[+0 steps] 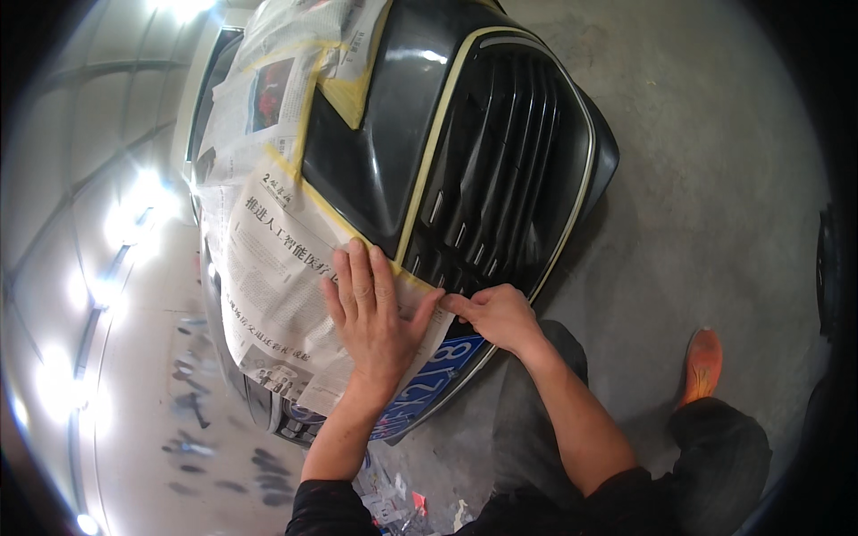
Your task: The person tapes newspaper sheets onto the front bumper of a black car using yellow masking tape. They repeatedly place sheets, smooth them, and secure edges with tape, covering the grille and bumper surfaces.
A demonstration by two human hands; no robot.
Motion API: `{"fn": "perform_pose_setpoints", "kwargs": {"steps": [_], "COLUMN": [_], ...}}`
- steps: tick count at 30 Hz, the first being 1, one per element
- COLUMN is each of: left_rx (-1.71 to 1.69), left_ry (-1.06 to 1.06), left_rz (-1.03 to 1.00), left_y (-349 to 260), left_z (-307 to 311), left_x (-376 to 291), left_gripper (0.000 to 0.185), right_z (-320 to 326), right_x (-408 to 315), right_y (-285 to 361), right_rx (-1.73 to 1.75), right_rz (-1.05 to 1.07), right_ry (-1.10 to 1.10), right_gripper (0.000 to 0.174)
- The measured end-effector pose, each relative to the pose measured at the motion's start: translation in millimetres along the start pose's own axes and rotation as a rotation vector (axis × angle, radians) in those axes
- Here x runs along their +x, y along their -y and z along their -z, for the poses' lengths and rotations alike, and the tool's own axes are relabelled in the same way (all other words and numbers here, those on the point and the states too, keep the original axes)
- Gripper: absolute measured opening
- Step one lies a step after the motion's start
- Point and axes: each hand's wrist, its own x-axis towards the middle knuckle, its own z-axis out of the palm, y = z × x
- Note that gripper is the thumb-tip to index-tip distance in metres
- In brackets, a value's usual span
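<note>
My left hand (375, 328) lies flat, fingers spread, on a newspaper sheet (281, 268) that covers part of a dark car's front end. Its fingertips rest near the yellow masking tape (335, 218) along the sheet's upper edge. Close by its thumb, my right hand (503, 315) has curled fingers and seems to pinch the sheet's taped corner at the grille; the fingertips are partly hidden. Beside the hands is the black grille (496, 161), bordered by more tape. The bare black bodywork panel (395, 120) tapers to a point just above my left fingertips.
Below the hands a blue licence plate (425, 388) shows partly under the paper. More newspaper (231, 120) covers the car farther back. Scraps of litter (395, 496) lie on the concrete floor (684, 167). Bright lamps (141, 208) line the paint-marked wall at left.
</note>
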Motion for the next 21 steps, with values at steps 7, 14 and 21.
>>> {"fn": "perform_pose_setpoints", "kwargs": {"steps": [7,14,21], "left_rx": [-0.008,-0.062,0.181], "left_ry": [0.089,0.108,-0.123], "left_rz": [0.051,0.081,0.118], "left_y": [12,24,63], "left_z": [8,55,59], "left_x": [-30,-14,110], "left_gripper": [0.093,0.088,0.071], "right_z": [-5,3,44], "right_x": [-3,5,10], "right_y": [1,-28,-31], "right_rx": [-0.060,-0.288,0.119], "right_rz": [0.027,0.061,0.034], "right_ry": [-0.060,-0.115,-0.049], "right_gripper": [0.063,0.057,0.048]}}
